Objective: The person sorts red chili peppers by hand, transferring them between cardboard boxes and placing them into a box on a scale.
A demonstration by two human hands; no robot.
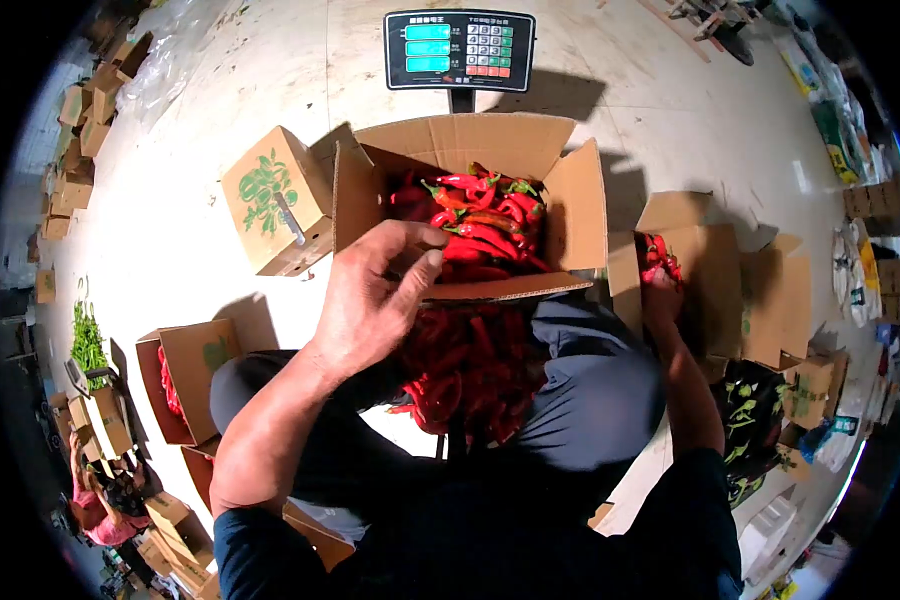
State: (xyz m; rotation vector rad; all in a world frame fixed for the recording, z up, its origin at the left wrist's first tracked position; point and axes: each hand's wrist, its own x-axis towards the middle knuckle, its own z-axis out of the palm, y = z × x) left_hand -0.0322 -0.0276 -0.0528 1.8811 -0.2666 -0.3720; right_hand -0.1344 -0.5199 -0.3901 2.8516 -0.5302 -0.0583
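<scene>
Hands well apart, left over carton rim

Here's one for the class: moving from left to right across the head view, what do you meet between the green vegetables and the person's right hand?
Green vegetables → leftmost carton of red peppers → leaf-printed closed carton → central open carton → right hand.

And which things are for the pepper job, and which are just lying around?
Seemingly for the job: left hand, right hand, red peppers, open middle box, right-side box, scale display.

Probably just lying around: plastic sheeting, stacked boxes at far left.
</scene>
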